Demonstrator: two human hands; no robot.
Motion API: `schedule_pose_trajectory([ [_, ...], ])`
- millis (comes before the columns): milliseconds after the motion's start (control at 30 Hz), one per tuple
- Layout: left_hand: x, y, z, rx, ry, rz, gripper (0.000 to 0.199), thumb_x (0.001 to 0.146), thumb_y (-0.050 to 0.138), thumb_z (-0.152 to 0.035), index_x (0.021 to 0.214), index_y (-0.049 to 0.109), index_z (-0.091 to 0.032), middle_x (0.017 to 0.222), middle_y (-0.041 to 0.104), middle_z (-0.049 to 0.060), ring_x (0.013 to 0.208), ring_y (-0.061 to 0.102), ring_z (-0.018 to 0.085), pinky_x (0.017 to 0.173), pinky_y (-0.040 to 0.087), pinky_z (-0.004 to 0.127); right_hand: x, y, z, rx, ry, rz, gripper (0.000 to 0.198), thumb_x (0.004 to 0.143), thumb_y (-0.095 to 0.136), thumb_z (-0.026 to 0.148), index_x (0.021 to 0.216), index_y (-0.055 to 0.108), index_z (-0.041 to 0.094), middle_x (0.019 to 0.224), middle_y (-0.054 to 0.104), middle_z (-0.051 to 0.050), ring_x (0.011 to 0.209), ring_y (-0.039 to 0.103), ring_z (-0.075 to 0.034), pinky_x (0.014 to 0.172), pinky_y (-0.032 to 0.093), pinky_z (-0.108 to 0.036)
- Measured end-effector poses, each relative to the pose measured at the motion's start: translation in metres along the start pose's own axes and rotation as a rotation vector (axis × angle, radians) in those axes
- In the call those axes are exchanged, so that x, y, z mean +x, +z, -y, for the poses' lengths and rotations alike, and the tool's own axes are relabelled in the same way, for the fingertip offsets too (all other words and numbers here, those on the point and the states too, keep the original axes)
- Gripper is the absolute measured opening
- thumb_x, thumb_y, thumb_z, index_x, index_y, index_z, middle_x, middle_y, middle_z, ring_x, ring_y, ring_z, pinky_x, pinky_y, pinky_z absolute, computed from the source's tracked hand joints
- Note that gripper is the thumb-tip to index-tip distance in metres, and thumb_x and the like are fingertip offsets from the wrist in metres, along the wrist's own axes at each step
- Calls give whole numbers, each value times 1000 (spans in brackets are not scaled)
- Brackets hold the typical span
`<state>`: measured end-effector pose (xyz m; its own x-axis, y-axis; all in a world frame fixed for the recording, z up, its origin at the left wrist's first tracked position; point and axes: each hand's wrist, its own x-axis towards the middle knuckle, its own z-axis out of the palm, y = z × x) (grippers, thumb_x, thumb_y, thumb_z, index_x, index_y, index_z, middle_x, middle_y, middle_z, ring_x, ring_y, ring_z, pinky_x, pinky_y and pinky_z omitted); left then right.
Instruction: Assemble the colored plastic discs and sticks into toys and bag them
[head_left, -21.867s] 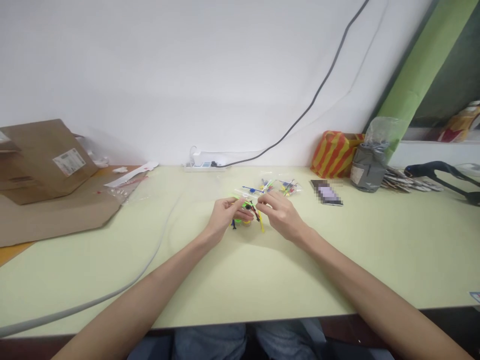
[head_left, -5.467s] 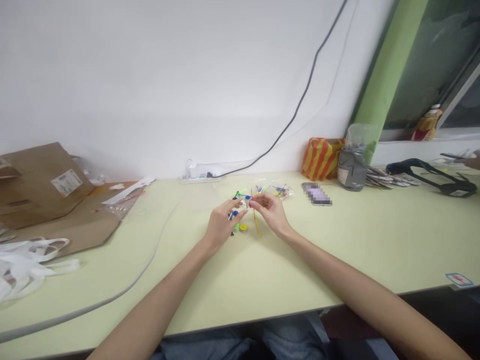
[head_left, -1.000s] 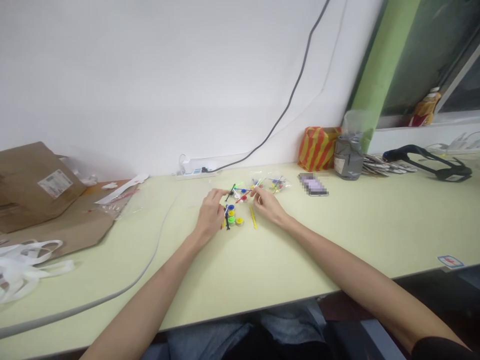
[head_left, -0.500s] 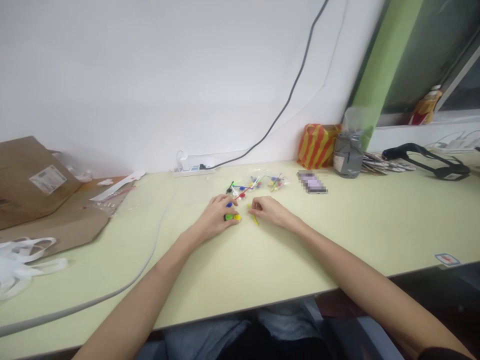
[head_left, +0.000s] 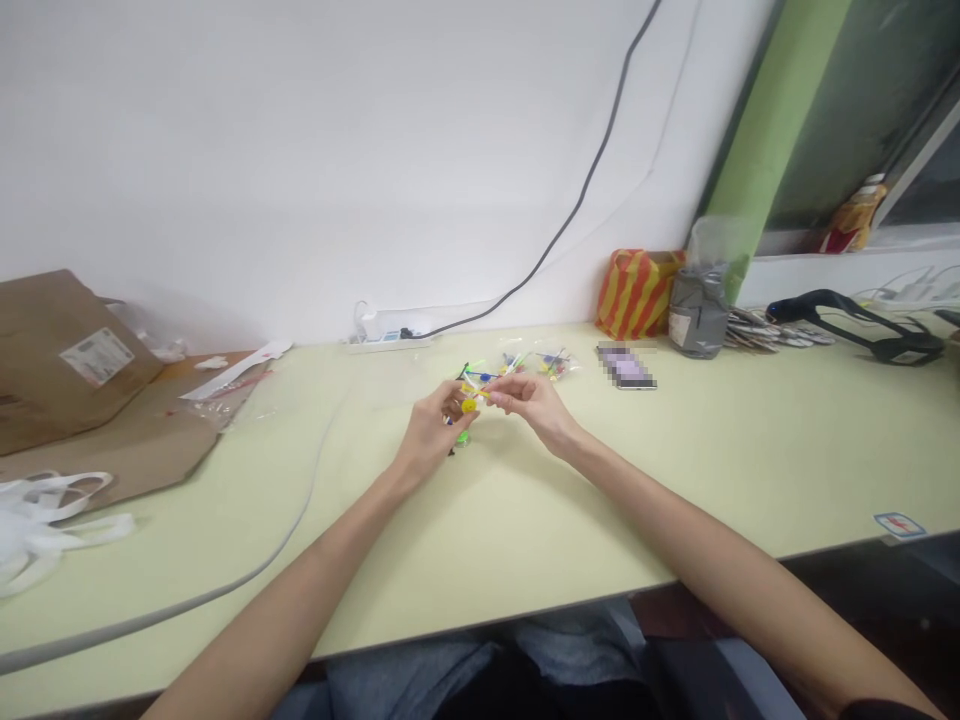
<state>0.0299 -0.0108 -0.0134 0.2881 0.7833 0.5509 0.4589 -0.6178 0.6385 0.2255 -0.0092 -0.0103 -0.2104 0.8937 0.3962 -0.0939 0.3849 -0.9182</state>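
Between the fingers of my left hand (head_left: 433, 428) is a round yellow disc (head_left: 469, 405), gripped near its edge. My right hand (head_left: 536, 402) pinches a thin yellow stick (head_left: 480, 392), whose far end reaches to just above the disc; whether the two touch I cannot tell. Below my left fingers a green disc (head_left: 463, 438) shows on the table, with small dark pieces partly hidden by the hand. Just behind my hands lie loose coloured sticks and discs, among them a blue disc (head_left: 485, 377).
Clear bags of coloured pieces (head_left: 553, 362) lie behind my right hand, with a phone (head_left: 627, 367) to their right. A power strip (head_left: 386, 335) sits against the wall. Brown paper packaging (head_left: 150, 440) and a grey cable (head_left: 247, 575) are at left; a striped bag (head_left: 634, 293) stands back right.
My left hand has lifted the yellow disc off the table. My right hand has brought the yellow stick up and left, from beside the disc to just above it.
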Motion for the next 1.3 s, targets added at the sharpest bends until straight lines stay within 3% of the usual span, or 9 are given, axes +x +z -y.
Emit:
schedule_pose_trajectory([
  [133,-2,5,-6,-100,-1,33,26,84,67,-38,102,69,-19,94,74,3,80,70,18,73,57,31,-2,9,-2,50,-10,50,28,73,78,45,83,73,20,92,71,-5,85,63,-19,72,46,-29],
  [367,-5,3,-16,26,104,-14,26,88,64,-41,102,71,-20,95,74,5,73,68,16,71,57,30,0,7,-10,-13,-26,67,31,71,79,46,79,66,19,88,68,-4,83,64,-19,72,47,-30],
  [733,-5,2,-17,39,286,-21,22,93,60,-31,112,70,-23,100,73,6,88,68,17,80,54,30,-4,8,-6,-294,-190,-67,18,81,70,36,80,63,19,86,69,-4,78,61,-18,67,43,-29],
  [967,-5,0,-22,6,245,-38,20,95,55,-31,106,70,-23,97,72,5,88,67,17,79,53,30,-9,15,-2,-323,-221,-62,13,88,61,31,81,63,20,85,68,-3,83,61,-19,76,44,-31],
  [1100,-5,2,-20,10,168,-39,22,95,55,-34,111,66,-23,97,68,4,89,66,17,82,54,30,-11,13,5,-474,-323,-113,9,90,59,29,95,63,22,97,67,-7,94,59,-23,85,44,-36],
  [1200,-5,3,-17,-4,90,-51,28,92,59,-37,116,60,-23,87,65,1,76,65,14,74,54,26,-14,12,9,-585,-420,-9,11,92,57,24,101,64,23,101,67,-8,101,57,-25,94,41,-41],
  [1300,-6,3,-14,-36,28,5,31,91,59,-39,118,54,-24,87,65,-1,70,65,12,65,52,23,-12,10,6,-625,-438,71,11,93,56,21,99,65,24,98,68,-7,96,58,-24,93,41,-42],
])
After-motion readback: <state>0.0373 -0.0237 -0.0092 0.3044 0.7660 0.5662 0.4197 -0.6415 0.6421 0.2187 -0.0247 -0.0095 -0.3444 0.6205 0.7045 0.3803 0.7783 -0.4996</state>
